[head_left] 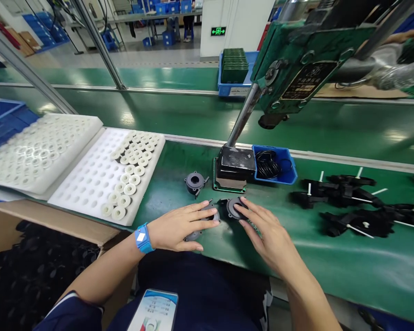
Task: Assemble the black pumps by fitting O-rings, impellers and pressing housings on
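My left hand (179, 225) lies with its fingers stretched out over dark grey round plastic housings (193, 236) on the green bench, partly hiding them. My right hand (267, 230) has its thumb and fingers around the edge of another round plastic housing (232, 208), which rests on the bench. Farther back, a separate black round housing (195, 181) with a central hole and small side arms sits by itself.
A green press (296, 69) stands on a post behind my hands, beside a blue bin (286, 177) of black cables. A white foam tray (86, 184) with white ring parts lies left; black assemblies with white rods (360, 220) lie right. A carton (100, 225) stands below left.
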Demonstrator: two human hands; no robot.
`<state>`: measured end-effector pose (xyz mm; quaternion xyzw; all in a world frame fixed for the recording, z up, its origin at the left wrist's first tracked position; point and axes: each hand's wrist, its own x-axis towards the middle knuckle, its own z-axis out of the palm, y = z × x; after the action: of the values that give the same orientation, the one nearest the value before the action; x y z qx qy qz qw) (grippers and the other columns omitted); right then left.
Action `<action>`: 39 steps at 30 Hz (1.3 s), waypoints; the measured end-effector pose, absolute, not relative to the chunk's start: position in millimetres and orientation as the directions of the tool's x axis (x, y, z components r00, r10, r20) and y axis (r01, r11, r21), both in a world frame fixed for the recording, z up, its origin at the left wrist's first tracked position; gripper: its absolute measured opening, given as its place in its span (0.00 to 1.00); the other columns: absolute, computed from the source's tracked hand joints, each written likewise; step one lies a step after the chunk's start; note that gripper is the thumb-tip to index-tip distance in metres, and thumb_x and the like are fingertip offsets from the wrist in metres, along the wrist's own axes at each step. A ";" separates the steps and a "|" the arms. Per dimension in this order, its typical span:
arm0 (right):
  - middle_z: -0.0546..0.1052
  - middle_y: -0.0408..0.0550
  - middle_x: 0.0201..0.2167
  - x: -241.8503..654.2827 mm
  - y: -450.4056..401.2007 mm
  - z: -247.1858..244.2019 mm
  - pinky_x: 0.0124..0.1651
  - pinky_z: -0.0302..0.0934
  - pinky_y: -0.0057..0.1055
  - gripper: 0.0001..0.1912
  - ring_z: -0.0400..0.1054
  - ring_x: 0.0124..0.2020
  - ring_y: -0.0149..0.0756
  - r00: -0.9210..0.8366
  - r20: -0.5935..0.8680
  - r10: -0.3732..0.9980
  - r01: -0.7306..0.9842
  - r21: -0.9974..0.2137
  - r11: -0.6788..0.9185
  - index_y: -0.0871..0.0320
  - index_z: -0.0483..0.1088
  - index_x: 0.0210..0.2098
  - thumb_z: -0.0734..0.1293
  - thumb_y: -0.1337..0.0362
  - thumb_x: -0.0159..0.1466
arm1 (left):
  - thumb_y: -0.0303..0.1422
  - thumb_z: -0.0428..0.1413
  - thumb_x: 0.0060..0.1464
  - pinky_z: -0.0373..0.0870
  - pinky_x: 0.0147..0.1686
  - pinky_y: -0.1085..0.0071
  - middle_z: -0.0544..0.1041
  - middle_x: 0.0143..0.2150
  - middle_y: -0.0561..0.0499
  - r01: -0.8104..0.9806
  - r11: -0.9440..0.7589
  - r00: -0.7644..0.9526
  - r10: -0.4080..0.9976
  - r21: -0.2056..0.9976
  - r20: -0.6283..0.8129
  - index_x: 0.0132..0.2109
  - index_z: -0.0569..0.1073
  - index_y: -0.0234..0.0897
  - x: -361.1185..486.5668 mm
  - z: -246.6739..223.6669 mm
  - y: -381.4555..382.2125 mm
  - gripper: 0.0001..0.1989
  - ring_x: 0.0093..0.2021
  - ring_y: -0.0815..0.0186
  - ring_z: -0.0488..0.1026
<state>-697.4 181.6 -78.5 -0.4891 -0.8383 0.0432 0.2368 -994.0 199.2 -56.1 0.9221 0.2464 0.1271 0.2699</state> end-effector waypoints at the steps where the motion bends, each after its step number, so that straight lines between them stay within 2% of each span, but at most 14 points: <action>1: 0.68 0.47 0.62 -697.2 184.5 -79.0 0.57 0.68 0.36 0.20 0.68 0.59 0.36 -0.427 0.338 0.839 0.768 -0.354 0.534 0.51 0.68 0.60 0.56 0.58 0.73 | 0.42 0.59 0.61 0.53 0.73 0.52 0.57 0.74 0.45 0.375 -0.736 0.857 0.507 0.564 0.093 0.71 0.59 0.42 -993.2 -55.4 201.4 0.35 0.76 0.52 0.45; 5: 0.65 0.48 0.65 -701.0 192.4 -78.3 0.62 0.68 0.33 0.19 0.67 0.62 0.34 -0.441 0.298 0.846 0.698 -0.479 0.533 0.54 0.68 0.60 0.56 0.60 0.73 | 0.43 0.61 0.59 0.53 0.73 0.54 0.58 0.74 0.48 0.336 -0.736 0.884 0.462 0.588 0.074 0.69 0.62 0.44 -984.8 -55.6 206.9 0.34 0.76 0.53 0.46; 10: 0.65 0.48 0.65 -701.7 193.9 -73.7 0.63 0.67 0.31 0.17 0.66 0.63 0.31 -0.474 0.303 0.827 0.668 -0.488 0.562 0.54 0.68 0.57 0.57 0.62 0.73 | 0.46 0.61 0.58 0.51 0.72 0.49 0.59 0.73 0.48 0.365 -0.755 0.882 0.468 0.545 0.058 0.69 0.63 0.46 -975.4 -57.7 205.5 0.35 0.76 0.51 0.46; 14: 0.63 0.49 0.66 -701.0 188.1 -70.4 0.67 0.63 0.38 0.19 0.59 0.68 0.36 -0.428 0.380 0.820 0.704 -0.429 0.566 0.54 0.65 0.60 0.59 0.58 0.72 | 0.48 0.61 0.57 0.47 0.72 0.44 0.55 0.75 0.46 0.419 -0.765 0.840 0.531 0.489 0.111 0.70 0.61 0.46 -982.9 -43.8 215.5 0.37 0.76 0.46 0.45; 17: 0.60 0.53 0.68 -709.6 179.2 -66.8 0.70 0.56 0.44 0.25 0.54 0.71 0.43 -0.367 0.467 0.805 0.764 -0.343 0.547 0.54 0.64 0.62 0.63 0.51 0.69 | 0.39 0.57 0.61 0.44 0.71 0.40 0.50 0.76 0.46 0.557 -0.728 0.749 0.648 0.400 0.137 0.70 0.60 0.47 -993.9 -30.5 239.2 0.32 0.76 0.45 0.41; 19: 0.57 0.53 0.69 -721.1 172.9 -65.5 0.72 0.49 0.48 0.28 0.51 0.72 0.46 -0.402 0.498 0.769 0.773 -0.266 0.576 0.52 0.65 0.63 0.64 0.47 0.68 | 0.32 0.55 0.60 0.46 0.71 0.39 0.50 0.76 0.46 0.625 -0.704 0.722 0.686 0.338 0.094 0.69 0.62 0.46 -1000.1 -27.2 256.4 0.31 0.76 0.44 0.40; 21: 0.54 0.51 0.70 -735.5 167.9 -67.0 0.74 0.42 0.51 0.30 0.48 0.73 0.49 -0.452 0.502 0.737 0.762 -0.213 0.612 0.48 0.66 0.63 0.65 0.43 0.66 | 0.26 0.54 0.57 0.52 0.70 0.44 0.53 0.75 0.44 0.646 -0.697 0.727 0.686 0.311 0.027 0.68 0.64 0.44 -1005.4 -28.7 266.5 0.32 0.75 0.46 0.47; 24: 0.55 0.48 0.70 -756.1 164.0 -74.9 0.74 0.36 0.54 0.31 0.48 0.72 0.49 -0.460 0.475 0.750 0.758 -0.230 0.611 0.40 0.67 0.62 0.66 0.38 0.63 | 0.24 0.54 0.56 0.63 0.66 0.51 0.59 0.72 0.42 0.692 -0.665 0.693 0.721 0.280 -0.003 0.67 0.64 0.44 -1015.5 -33.3 259.2 0.32 0.68 0.50 0.61; 27: 0.61 0.47 0.67 -769.8 163.3 -83.7 0.74 0.34 0.56 0.29 0.52 0.71 0.47 -0.440 0.455 0.774 0.778 -0.237 0.582 0.37 0.67 0.61 0.66 0.40 0.64 | 0.28 0.55 0.60 0.71 0.58 0.53 0.64 0.65 0.41 0.807 -0.552 0.564 0.826 0.209 0.003 0.68 0.62 0.46 -1031.0 -34.6 229.1 0.31 0.59 0.52 0.70; 29: 0.64 0.47 0.65 -775.5 163.3 -86.6 0.74 0.33 0.57 0.26 0.55 0.69 0.47 -0.415 0.464 0.783 0.802 -0.221 0.555 0.37 0.68 0.61 0.65 0.42 0.65 | 0.34 0.56 0.62 0.76 0.49 0.57 0.67 0.58 0.40 0.880 -0.448 0.455 0.891 0.156 -0.010 0.69 0.61 0.46 -1042.1 -34.4 205.2 0.30 0.53 0.53 0.73; 32: 0.66 0.50 0.64 -782.6 163.0 -86.8 0.72 0.36 0.59 0.25 0.57 0.67 0.50 -0.375 0.493 0.785 0.839 -0.179 0.513 0.41 0.69 0.60 0.64 0.43 0.66 | 0.45 0.57 0.62 0.77 0.38 0.60 0.70 0.48 0.42 0.945 -0.318 0.319 0.948 0.080 -0.007 0.67 0.63 0.42 -1053.9 -35.8 175.9 0.30 0.43 0.54 0.75; 35: 0.67 0.53 0.63 -791.2 163.3 -86.9 0.70 0.38 0.61 0.24 0.58 0.66 0.52 -0.365 0.522 0.771 0.866 -0.114 0.487 0.44 0.70 0.60 0.65 0.47 0.67 | 0.54 0.57 0.59 0.76 0.37 0.62 0.70 0.41 0.45 0.955 -0.287 0.284 0.957 0.070 0.052 0.63 0.68 0.36 -1056.0 -40.5 160.1 0.34 0.39 0.56 0.74; 39: 0.66 0.55 0.63 -802.5 168.6 -90.6 0.69 0.39 0.63 0.25 0.57 0.66 0.54 -0.357 0.534 0.766 0.875 -0.097 0.475 0.45 0.69 0.61 0.66 0.48 0.67 | 0.58 0.56 0.56 0.76 0.37 0.63 0.70 0.39 0.47 0.912 -0.378 0.361 0.924 0.160 0.126 0.62 0.68 0.34 -1049.6 -49.4 155.9 0.38 0.37 0.58 0.75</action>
<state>-802.5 168.6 -90.6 -0.5019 -0.8174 -0.1025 0.2635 -1049.6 155.9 -49.4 0.8244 0.5567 0.0975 0.0313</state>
